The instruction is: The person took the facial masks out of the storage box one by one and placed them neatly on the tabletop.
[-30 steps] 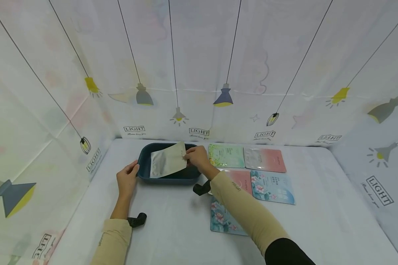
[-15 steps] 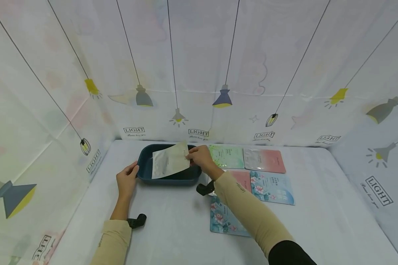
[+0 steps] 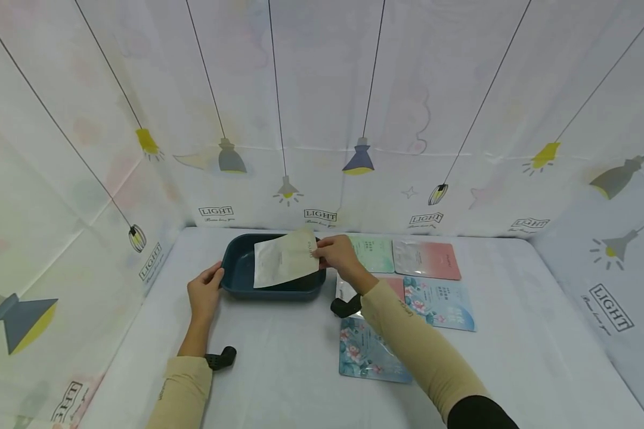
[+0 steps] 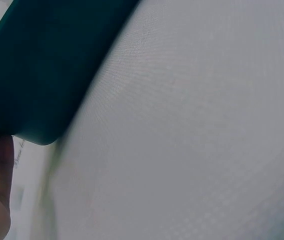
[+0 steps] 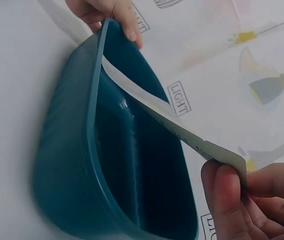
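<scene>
At the back left of the table, a dark teal plastic tray [image 3: 238, 268] stands with its long side toward me. My left hand [image 3: 204, 292] grips the tray's left end, thumb and fingers at the rim. A flat cream-and-silver sheet mask packet [image 3: 281, 262] slants over the tray, one end lower toward the inside. My right hand [image 3: 339, 255] pinches its right edge between thumb and fingers, above the tray's right end. Seen from the right wrist, the packet [image 5: 182, 131] crosses the tray's opening and the tray floor [image 5: 131, 170] shows beneath it.
To the right of the tray lie more packets: a green one [image 3: 374, 253], a pink-silver one [image 3: 429, 259], a blue floral one [image 3: 442, 302], and another blue floral one [image 3: 370, 354] nearer me. My right forearm partly covers a second pink packet [image 3: 396, 287]. A patterned cloth wall [image 3: 322, 190] stands behind.
My right hand has drawn slightly to the right, and the packet has shifted right with it over the tray. My left hand and the tray have stayed nearly in place.
</scene>
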Demonstrator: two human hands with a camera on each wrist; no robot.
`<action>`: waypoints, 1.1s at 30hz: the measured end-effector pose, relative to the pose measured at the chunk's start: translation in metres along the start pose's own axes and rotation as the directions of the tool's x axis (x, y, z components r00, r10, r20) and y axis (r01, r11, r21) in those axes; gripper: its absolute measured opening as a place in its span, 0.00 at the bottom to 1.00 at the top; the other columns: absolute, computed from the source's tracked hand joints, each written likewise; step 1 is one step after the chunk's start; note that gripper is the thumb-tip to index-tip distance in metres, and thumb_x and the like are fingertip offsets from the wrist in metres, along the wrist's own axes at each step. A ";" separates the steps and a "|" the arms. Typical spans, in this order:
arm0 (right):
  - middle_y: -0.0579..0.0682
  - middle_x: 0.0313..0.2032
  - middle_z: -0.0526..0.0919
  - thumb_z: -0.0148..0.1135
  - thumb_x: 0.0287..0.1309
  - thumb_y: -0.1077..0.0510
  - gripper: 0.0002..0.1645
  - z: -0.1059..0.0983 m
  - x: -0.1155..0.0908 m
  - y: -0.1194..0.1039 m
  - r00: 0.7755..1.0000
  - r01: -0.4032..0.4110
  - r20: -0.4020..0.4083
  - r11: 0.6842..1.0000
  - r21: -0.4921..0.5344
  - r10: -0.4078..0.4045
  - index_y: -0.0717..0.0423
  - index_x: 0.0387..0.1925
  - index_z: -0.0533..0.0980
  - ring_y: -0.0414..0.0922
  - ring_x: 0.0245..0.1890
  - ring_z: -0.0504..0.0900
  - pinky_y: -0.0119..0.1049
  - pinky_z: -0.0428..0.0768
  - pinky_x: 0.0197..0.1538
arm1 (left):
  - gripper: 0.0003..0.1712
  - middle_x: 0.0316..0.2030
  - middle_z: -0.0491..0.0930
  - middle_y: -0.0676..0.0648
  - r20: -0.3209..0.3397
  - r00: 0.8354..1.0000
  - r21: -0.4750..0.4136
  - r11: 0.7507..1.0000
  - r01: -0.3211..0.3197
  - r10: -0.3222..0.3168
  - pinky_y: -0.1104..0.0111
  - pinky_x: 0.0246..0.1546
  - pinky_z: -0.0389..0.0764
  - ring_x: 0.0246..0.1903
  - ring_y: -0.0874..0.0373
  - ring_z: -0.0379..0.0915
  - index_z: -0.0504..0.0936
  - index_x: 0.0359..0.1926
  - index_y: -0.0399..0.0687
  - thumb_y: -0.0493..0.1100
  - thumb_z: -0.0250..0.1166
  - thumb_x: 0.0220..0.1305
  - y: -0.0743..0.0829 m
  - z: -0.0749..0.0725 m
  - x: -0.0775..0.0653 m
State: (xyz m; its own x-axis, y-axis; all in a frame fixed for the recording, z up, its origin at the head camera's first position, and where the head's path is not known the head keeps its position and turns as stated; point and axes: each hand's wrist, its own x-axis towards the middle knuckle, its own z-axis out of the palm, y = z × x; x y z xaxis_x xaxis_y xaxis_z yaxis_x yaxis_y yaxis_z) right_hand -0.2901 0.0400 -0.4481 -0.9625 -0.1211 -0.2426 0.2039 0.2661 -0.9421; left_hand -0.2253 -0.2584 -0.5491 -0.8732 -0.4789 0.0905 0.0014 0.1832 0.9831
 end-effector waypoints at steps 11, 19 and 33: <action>0.59 0.38 0.85 0.65 0.56 0.67 0.16 -0.033 -0.014 0.008 1.000 -0.017 0.003 0.998 0.058 0.017 0.68 0.47 0.80 0.40 0.21 0.80 0.30 0.82 0.29 | 0.20 0.54 0.81 0.37 0.008 1.000 0.012 1.000 -0.005 0.005 0.87 0.34 0.76 0.36 0.80 0.75 0.81 0.56 0.37 0.44 0.61 0.69 0.000 0.001 -0.002; 0.65 0.50 0.82 0.63 0.58 0.66 0.18 -0.062 -0.023 0.012 1.000 0.011 0.016 0.996 0.083 -0.013 0.69 0.51 0.78 0.42 0.29 0.85 0.32 0.85 0.35 | 0.21 0.55 0.81 0.37 0.004 1.000 0.016 1.000 -0.005 0.005 0.88 0.35 0.76 0.36 0.82 0.74 0.80 0.57 0.38 0.46 0.61 0.69 0.001 0.000 -0.002; 0.65 0.53 0.80 0.62 0.63 0.60 0.24 -0.121 -0.057 0.021 0.999 0.038 0.008 0.999 0.017 -0.038 0.68 0.57 0.74 0.43 0.35 0.85 0.33 0.85 0.43 | 0.20 0.57 0.79 0.37 0.014 1.000 0.008 1.000 0.006 -0.007 0.90 0.37 0.74 0.42 0.78 0.73 0.79 0.57 0.37 0.44 0.60 0.69 0.009 -0.001 -0.005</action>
State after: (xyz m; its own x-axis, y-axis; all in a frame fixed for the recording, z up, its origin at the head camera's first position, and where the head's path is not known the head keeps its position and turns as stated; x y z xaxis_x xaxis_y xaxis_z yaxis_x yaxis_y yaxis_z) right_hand -0.2527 0.1682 -0.4265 -0.9681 -0.1394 -0.2081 0.1698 0.2454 -0.9544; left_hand -0.2208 -0.2551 -0.5405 -0.8802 -0.4676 0.0818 -0.0079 0.1868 0.9824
